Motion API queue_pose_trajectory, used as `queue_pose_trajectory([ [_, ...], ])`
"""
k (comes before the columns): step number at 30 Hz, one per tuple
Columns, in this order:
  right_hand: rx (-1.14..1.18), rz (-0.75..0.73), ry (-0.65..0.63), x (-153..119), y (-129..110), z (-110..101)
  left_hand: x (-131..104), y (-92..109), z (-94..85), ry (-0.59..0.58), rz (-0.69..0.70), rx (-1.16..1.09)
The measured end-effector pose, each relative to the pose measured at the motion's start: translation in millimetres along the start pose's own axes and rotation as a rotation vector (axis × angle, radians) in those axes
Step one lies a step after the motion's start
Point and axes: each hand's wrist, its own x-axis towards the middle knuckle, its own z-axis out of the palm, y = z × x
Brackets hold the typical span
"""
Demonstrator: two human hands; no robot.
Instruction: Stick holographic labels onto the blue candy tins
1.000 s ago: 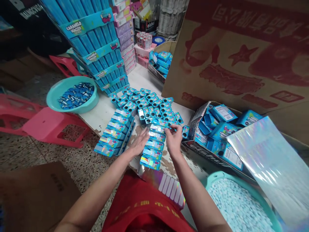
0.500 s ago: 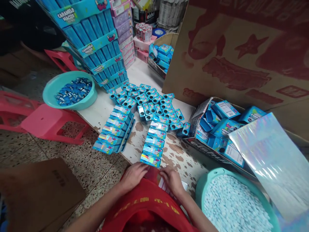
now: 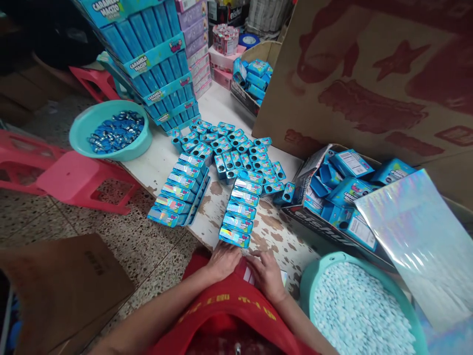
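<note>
A row of blue candy tins [image 3: 242, 211] runs toward me along the white table. My left hand [image 3: 224, 260] is at the row's near end, its bent fingers partly hidden just below the closest tin. To its right is my right hand [image 3: 266, 272], with curled fingers over a white-and-purple printed piece [image 3: 249, 276] at the table edge; what they pinch, if anything, is hidden. A second row of tins [image 3: 177, 192] lies left, in a blue tray. Behind both rows, many tins with round dark holes [image 3: 231, 148] stand bunched together.
At right are a bowl of pale blue candies [image 3: 308, 291], a box of blue packs [image 3: 321, 229] and a shiny sheet [image 3: 417, 236]. A bowl of blue wrapped sweets [image 3: 79, 130] and stacked display boxes [image 3: 153, 64] stand left. A large carton [image 3: 354, 88] blocks the back.
My left hand has moved right and forward to the near end of the tin row. My right hand has shifted slightly, and its fingers reach further left. The view has tilted a little.
</note>
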Motion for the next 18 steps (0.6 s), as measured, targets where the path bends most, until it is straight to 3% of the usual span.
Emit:
queue_pose_trajectory([
  [10, -0.15, -0.233, -0.115, -12, 4, -9, 7, -2, 3.3, -0.079, -0.147, -0.29],
  [18, -0.075, -0.015, -0.022, -9, 4, 0, 8, -10, 21.0, -0.051, -0.142, -0.351],
])
